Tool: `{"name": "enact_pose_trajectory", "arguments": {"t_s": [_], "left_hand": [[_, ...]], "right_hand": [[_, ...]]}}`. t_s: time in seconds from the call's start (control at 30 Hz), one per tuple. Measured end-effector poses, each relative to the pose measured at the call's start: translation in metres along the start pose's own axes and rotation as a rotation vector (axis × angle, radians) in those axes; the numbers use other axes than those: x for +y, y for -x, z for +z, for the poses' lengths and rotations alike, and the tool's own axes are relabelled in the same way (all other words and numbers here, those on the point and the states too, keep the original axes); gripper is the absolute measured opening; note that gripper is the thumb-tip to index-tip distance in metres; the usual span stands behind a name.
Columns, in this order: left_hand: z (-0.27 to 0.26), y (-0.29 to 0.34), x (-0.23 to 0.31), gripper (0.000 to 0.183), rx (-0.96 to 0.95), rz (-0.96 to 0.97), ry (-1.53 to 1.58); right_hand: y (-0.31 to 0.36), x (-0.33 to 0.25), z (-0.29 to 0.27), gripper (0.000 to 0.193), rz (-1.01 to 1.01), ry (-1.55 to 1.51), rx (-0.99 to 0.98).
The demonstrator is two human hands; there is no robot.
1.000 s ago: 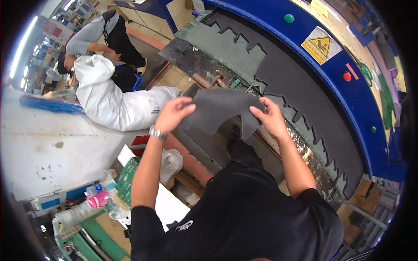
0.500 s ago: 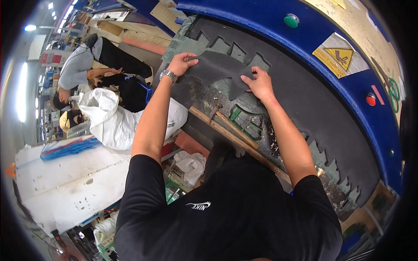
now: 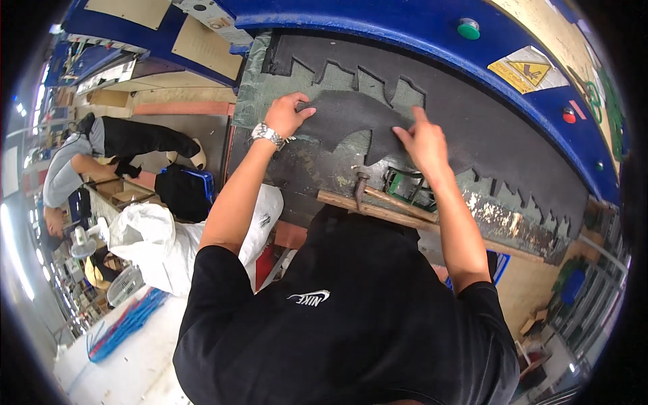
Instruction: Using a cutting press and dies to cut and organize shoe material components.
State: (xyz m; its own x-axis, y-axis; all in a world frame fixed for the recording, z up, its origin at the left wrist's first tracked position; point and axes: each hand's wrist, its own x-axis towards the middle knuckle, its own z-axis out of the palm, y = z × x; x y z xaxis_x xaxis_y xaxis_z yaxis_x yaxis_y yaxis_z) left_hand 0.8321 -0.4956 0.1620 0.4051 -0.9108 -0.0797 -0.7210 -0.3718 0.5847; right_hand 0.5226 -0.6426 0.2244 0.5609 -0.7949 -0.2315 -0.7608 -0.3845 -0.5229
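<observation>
A loose dark grey scrap of sheet material (image 3: 344,115), with a jagged cut edge, lies over the work surface between my hands. My left hand (image 3: 285,116) pinches its left end between thumb and fingers. Near its right end is my right hand (image 3: 424,140), index finger stretched out and thumb apart on the scrap's edge; its other fingers are partly hidden. Beyond them spreads a large dark grey sheet (image 3: 486,135) with notched cutouts along its near edge. A hammer (image 3: 362,183) and a green metal cutting die (image 3: 403,183) lie close to my body.
A blue machine beam (image 3: 398,42) with a green button (image 3: 468,28) and a red button (image 3: 569,115) curves along the far side. A wooden strip (image 3: 378,212) edges the near side. White sacks (image 3: 158,246) stand at left, with a person (image 3: 74,165) farther off.
My view has turned, shifting the surroundings. The right hand's index finger has stretched out, away from the thumb. My left hand keeps its pinch on the scrap, which lies flatter.
</observation>
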Motion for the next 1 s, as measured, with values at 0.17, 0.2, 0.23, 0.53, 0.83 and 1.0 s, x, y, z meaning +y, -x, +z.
{"name": "enact_pose_trajectory", "arguments": {"t_s": [0.17, 0.2, 0.23, 0.53, 0.83, 1.0], "left_hand": [[0.003, 0.022, 0.016, 0.039, 0.207, 0.152, -0.221], [0.003, 0.026, 0.020, 0.037, 0.250, 0.208, -0.247], [0.002, 0.028, 0.022, 0.037, 0.220, 0.184, -0.243], [0.009, 0.032, 0.021, 0.029, 0.099, 0.315, -0.201], [0.013, 0.028, 0.014, 0.031, 0.060, 0.308, -0.126], [0.014, 0.029, 0.012, 0.031, 0.071, 0.298, -0.153]], "right_hand": [[0.093, 0.020, -0.032, 0.060, -0.161, 0.157, -0.060], [0.108, 0.023, -0.033, 0.066, -0.161, 0.221, -0.106], [0.118, 0.026, -0.030, 0.073, -0.162, 0.267, -0.153], [0.116, 0.036, -0.036, 0.058, -0.176, 0.440, -0.171], [0.144, 0.039, -0.015, 0.068, 0.530, 0.402, 0.035], [0.149, 0.004, 0.002, 0.088, 0.745, 0.221, 0.140]]}}
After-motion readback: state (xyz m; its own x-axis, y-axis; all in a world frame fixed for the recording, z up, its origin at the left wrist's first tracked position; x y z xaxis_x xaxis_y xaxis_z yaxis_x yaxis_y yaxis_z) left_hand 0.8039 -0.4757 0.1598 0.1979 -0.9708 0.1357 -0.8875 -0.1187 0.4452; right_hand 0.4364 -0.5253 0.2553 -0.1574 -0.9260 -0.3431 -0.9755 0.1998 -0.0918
